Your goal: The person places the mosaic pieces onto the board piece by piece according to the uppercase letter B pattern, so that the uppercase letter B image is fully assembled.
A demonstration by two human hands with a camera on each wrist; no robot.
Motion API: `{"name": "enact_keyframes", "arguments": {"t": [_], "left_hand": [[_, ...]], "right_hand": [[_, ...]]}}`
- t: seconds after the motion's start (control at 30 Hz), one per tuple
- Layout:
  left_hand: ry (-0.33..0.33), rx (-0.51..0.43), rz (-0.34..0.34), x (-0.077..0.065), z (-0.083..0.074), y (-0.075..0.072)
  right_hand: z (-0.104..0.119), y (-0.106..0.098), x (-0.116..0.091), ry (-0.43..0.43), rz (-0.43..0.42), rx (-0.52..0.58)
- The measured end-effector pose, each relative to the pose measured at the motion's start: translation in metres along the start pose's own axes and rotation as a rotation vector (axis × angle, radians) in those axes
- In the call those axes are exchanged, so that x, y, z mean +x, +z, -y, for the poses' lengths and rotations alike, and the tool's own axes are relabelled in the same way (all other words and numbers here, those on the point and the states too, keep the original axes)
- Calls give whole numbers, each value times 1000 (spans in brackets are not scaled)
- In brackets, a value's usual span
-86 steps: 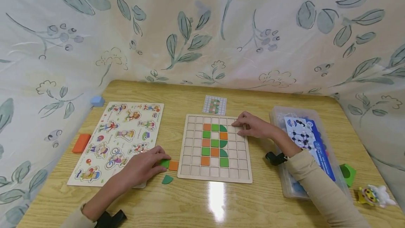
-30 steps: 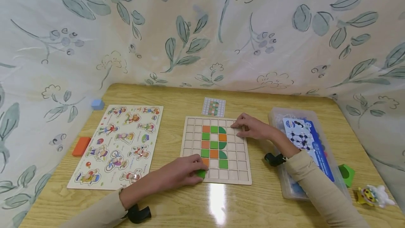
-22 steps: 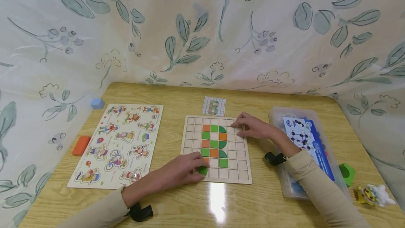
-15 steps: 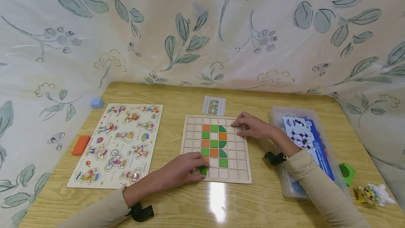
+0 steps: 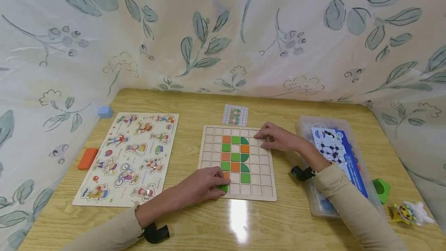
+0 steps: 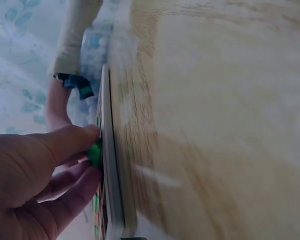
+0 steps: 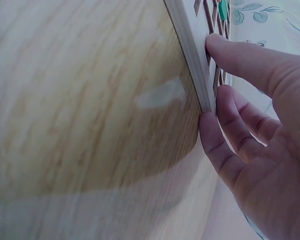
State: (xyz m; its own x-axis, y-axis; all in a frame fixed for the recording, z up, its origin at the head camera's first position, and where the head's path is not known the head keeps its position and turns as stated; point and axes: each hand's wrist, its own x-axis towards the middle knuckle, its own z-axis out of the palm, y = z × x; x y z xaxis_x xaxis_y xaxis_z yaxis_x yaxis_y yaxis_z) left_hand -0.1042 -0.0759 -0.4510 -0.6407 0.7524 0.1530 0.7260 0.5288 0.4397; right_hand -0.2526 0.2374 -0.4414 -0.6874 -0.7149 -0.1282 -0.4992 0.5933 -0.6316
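Note:
My left hand [image 5: 203,184] pinches a green square tile [image 5: 223,188] between thumb and fingers in the bottom row of the wooden grid board [image 5: 263,198]. In the left wrist view, the green tile [image 6: 94,152] sits between the thumb and a finger, at the board's surface. Orange and green square tiles and dark green quarter-circle tiles [image 5: 245,158] fill several cells in the board's middle. The fingertips and thumb of my right hand [image 5: 278,138] rest on the board's upper right; in the right wrist view one finger [image 7: 215,142] touches its edge.
A small pattern card [image 5: 235,115] lies behind the board. On the left are a picture puzzle [image 5: 132,158], an orange block [image 5: 87,158] and a blue block [image 5: 105,112]. A plastic box [image 5: 318,208], green block [image 5: 381,190] and toy figure [image 5: 411,213] stand right.
My left hand has gone from the table left of the board to its bottom row, carrying the green square tile, and then stays nearly still. My right hand has kept its place.

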Motion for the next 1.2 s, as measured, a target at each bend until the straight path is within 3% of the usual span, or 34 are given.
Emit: {"name": "enact_keyframes", "arguments": {"t": [0.17, 0.33, 0.47, 0.6, 0.7, 0.97, 1.2], "left_hand": [[31, 123, -22, -4, -4, 3], [-6, 179, -37, -11, -6, 4], [-82, 164, -81, -23, -6, -2], [-219, 88, -122, -39, 1, -13], [-283, 22, -149, -51, 8, -20], [-282, -33, -220, -78, 19, -27], [-260, -29, -250, -85, 25, -24]], "right_hand": [[1, 0, 1, -10, -4, -3], [3, 0, 2, 9, 4, 7], [3, 2, 3, 10, 13, 12], [1, 2, 3, 2, 0, -5], [1, 1, 3, 2, -2, -4], [0, 1, 1, 3, 5, -1], [0, 0, 1, 6, -3, -10]]}}
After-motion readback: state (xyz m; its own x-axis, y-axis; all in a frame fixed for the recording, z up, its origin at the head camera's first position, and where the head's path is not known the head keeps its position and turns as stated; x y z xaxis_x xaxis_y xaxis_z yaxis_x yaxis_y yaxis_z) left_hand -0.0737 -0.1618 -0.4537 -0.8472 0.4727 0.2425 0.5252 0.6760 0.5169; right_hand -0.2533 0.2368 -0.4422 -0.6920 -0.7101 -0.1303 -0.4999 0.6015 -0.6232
